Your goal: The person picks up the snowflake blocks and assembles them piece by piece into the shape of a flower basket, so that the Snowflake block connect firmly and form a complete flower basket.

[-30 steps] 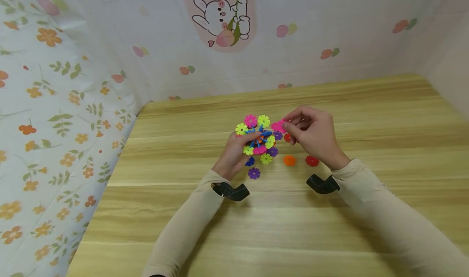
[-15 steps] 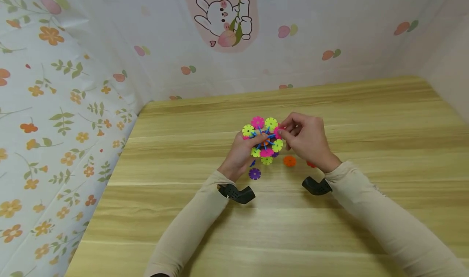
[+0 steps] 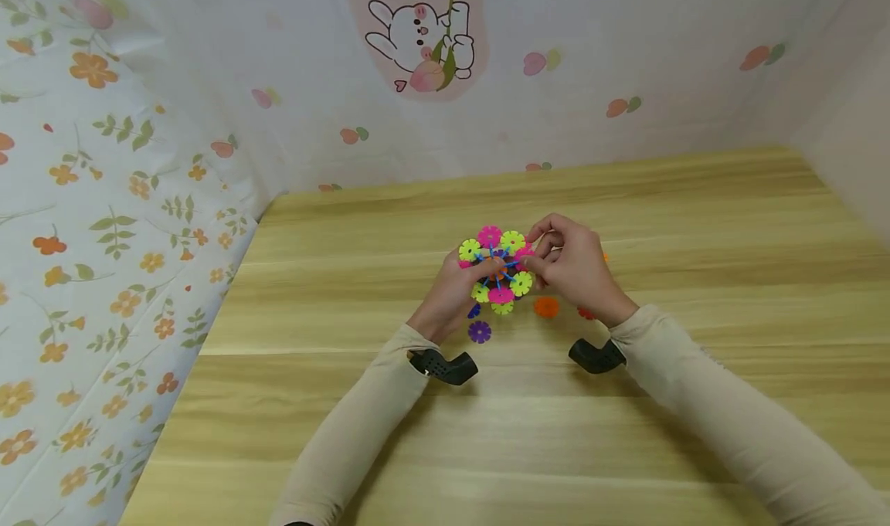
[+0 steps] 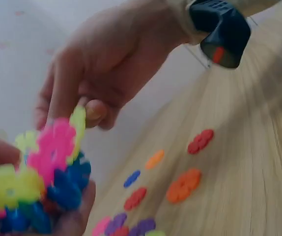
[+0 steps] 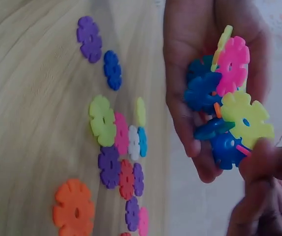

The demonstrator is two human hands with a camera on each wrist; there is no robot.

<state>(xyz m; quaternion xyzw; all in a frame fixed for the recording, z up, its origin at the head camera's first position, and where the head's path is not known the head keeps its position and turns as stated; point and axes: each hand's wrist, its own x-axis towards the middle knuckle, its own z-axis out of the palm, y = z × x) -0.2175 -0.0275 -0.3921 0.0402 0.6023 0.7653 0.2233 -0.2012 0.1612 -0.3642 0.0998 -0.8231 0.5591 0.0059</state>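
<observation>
A wheel-like build of notched plastic flower discs (image 5: 237,110) is gripped in my left hand (image 3: 448,298), whose thumb lies across its front. Blue discs stand out like spokes round an orange centre, with yellow and pink discs at their outer ends. On the build's right side, my right hand (image 3: 573,267) pinches a pink disc (image 3: 524,256) between thumb and fingers, right at the end of a blue spoke. In the right wrist view, only a thin pink edge of this disc shows by the thumb tip. My left fingers support the build from behind.
Loose discs lie on the wooden table (image 3: 361,402) under and around my hands, among them an orange disc (image 3: 546,307), a purple disc (image 3: 480,332), a blue disc (image 5: 112,70) and a red disc (image 4: 200,141). A patterned cloth (image 3: 292,62) hangs behind the table.
My right hand has moved left, bringing the pink disc from beside the build onto its right edge. My left hand has shifted slightly right with the build, which now faces up more evenly.
</observation>
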